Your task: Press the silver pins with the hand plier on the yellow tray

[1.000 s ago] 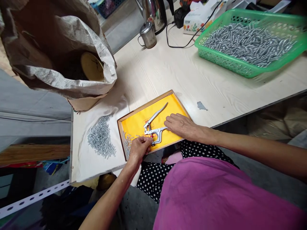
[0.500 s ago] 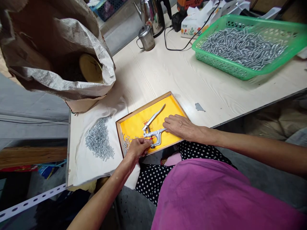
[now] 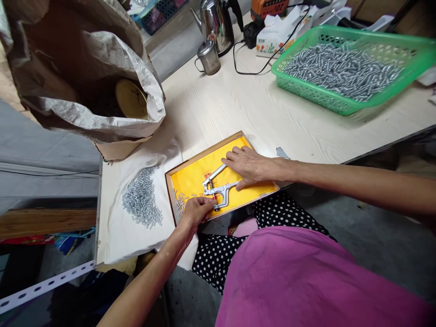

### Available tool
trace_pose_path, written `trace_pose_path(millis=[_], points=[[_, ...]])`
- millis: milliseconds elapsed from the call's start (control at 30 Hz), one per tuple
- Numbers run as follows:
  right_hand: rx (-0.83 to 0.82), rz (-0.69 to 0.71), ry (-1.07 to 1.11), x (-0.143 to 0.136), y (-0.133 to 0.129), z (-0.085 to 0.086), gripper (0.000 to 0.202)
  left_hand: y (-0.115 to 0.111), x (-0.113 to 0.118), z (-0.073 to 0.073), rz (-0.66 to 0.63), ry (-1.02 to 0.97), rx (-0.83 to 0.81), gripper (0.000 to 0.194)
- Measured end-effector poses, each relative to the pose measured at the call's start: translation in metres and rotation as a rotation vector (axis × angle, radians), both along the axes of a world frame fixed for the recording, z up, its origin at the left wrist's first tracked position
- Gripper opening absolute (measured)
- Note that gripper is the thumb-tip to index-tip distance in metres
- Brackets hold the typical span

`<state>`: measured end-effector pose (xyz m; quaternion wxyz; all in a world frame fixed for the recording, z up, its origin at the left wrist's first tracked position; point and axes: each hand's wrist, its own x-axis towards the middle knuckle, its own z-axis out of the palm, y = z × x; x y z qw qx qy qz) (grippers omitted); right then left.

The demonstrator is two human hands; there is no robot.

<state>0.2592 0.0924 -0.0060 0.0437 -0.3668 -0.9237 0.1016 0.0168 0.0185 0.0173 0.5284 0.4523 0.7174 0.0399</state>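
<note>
Metal hand pliers [image 3: 223, 193] lie over the yellow bottom of a shallow tray [image 3: 190, 162], their two handles spread apart. My right hand [image 3: 245, 165] spans both handles, fingers on the upper one and thumb at the lower one. At the jaw end, my left hand [image 3: 197, 210] is pinched beside a small red part of the pliers; whatever sits between its fingertips is too small to name. Small metal pins [image 3: 180, 203] are scattered in the tray's left corner. Left of the tray, a heap of similar pins [image 3: 141, 197] rests on white cloth [image 3: 116, 236].
A green basket [image 3: 315, 97] full of metal pieces stands at the back right. A large open sack [image 3: 126, 131] occupies the left. Behind are a metal cup [image 3: 209, 58], a kettle [image 3: 218, 27], a black cable [image 3: 250, 72] and a flowered box [image 3: 267, 45].
My right hand has moved up from the lower handle and now reaches across both handles, its fingers on the upper one. My left hand has stayed at the jaws.
</note>
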Motion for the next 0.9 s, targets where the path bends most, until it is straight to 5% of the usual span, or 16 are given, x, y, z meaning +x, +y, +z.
trace_pose_path(millis=[100,233,333,500,700,900], points=[[-0.026,0.003,-0.001,-0.001,-0.005,0.003,0.044,-0.005,0.002,0.003,-0.09,0.148,0.086,0.04],[-0.031,-0.012,0.046,-0.004,-0.012,-0.001,0.037,-0.008,0.02,0.005,-0.376,0.436,0.663,0.031],[-0.027,-0.001,0.055,-0.005,-0.014,-0.002,0.046,0.006,0.039,0.002,-0.659,0.481,0.876,0.055],[0.0,-0.022,0.01,0.004,-0.014,0.002,0.061,0.032,0.053,-0.003,-0.922,0.466,0.801,0.061],[-0.008,-0.016,0.022,0.01,-0.026,-0.003,0.016,0.027,0.055,-0.001,-0.95,0.521,0.786,0.038],[-0.072,-0.061,0.074,0.006,-0.032,-0.014,0.017,0.025,0.058,-0.008,-0.931,0.488,0.784,0.026]])
